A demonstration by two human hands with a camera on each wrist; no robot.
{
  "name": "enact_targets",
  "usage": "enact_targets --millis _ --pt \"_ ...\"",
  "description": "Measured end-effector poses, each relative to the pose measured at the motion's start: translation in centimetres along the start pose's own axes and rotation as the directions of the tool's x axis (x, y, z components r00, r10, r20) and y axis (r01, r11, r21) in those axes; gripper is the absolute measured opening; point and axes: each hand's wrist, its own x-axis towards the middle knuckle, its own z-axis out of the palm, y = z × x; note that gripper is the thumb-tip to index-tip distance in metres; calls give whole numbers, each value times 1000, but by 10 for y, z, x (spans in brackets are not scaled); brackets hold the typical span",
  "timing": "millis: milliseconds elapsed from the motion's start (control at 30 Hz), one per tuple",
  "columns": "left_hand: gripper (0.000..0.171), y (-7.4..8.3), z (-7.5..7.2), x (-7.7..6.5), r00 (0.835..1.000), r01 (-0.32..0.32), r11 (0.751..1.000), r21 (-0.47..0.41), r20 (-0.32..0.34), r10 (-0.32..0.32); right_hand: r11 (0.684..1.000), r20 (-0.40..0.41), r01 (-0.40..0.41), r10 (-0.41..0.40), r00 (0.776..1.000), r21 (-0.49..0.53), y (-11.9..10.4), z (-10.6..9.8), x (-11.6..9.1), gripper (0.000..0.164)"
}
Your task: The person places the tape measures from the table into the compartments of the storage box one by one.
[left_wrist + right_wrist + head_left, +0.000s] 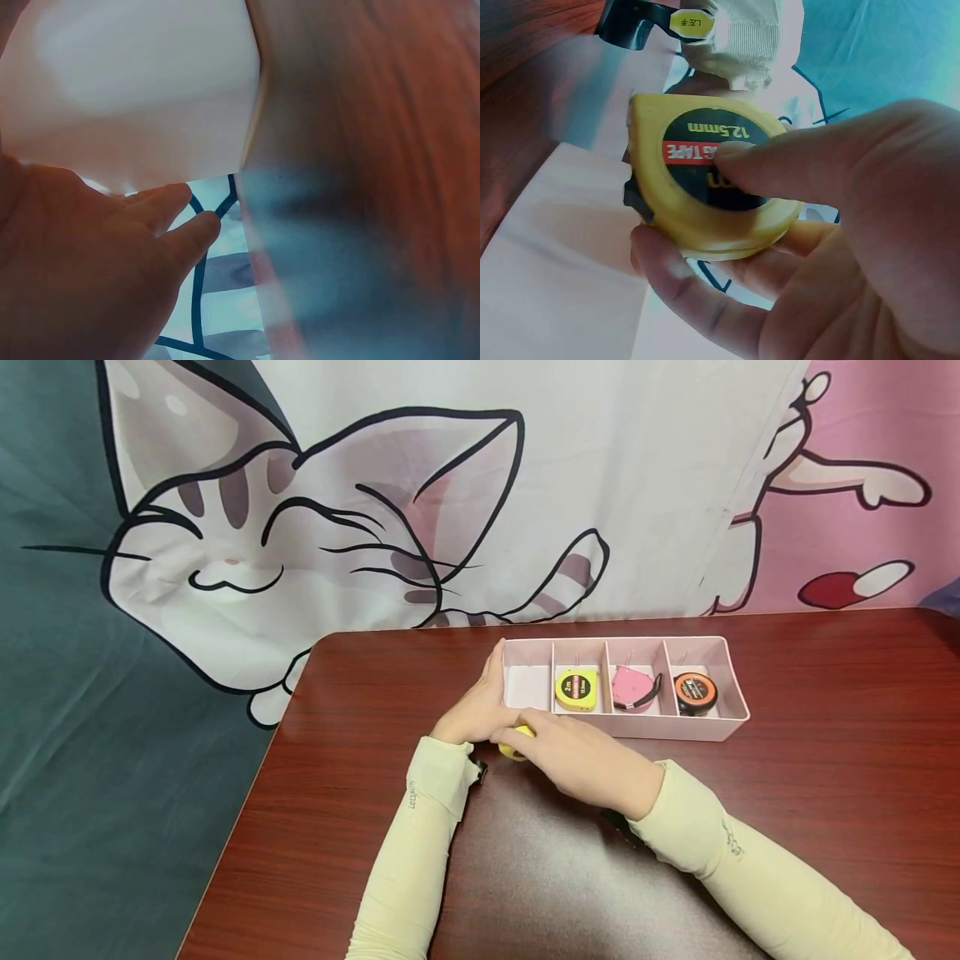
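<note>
My right hand (585, 760) pinches a yellow tape measure (712, 180) between thumb and fingers, just in front of the box's left end. The thumb lies across its dark label; in the head view the hand covers most of it. My left hand (476, 706) rests against the left end of a pale pink divided box (667, 727), its fingers extended along the end wall. In the box's other compartments lie a second yellow tape measure (576, 691), a pink tape measure (632, 687) with a black strap, and an orange-and-black tape measure (695, 693). The leftmost compartment (527, 685) holds nothing visible.
The box stands near the back edge of a reddish-brown wooden table (825, 777). Behind it hangs a curtain (645, 485) printed with a cartoon cat. The table's left edge slants down past my left forearm.
</note>
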Motion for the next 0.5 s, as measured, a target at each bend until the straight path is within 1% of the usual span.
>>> enact_targets --millis 167,267,333,367,400,433,467,500 --pt "117 1 -1 -1 1000 14 1000 10 15 -14 1000 -39 -8 8 999 14 0 -1 1 32" --pt "117 3 -1 -1 1000 15 999 34 17 -16 1000 -62 9 -8 998 24 1 -3 2 36" --pt "117 3 -1 -1 1000 8 999 52 17 -9 999 -69 13 -10 998 45 0 -4 2 35" --pt "117 3 -2 -1 1000 2 998 60 16 -3 998 -63 -2 6 998 70 0 -5 3 32" --pt "116 3 -2 -1 1000 1 998 67 15 -2 990 -45 -57 63 997 130 -1 -5 5 25" --pt "116 3 -2 -1 1000 -5 997 72 15 4 971 -16 -131 137 990 202 -2 -6 6 19" --pt "115 3 -2 -1 1000 -10 997 76 14 9 937 18 -214 217 976 276 -3 -7 8 18" --pt "115 3 -3 -1 1000 -13 997 76 15 12 888 57 -304 304 951 344 -4 -7 9 23"
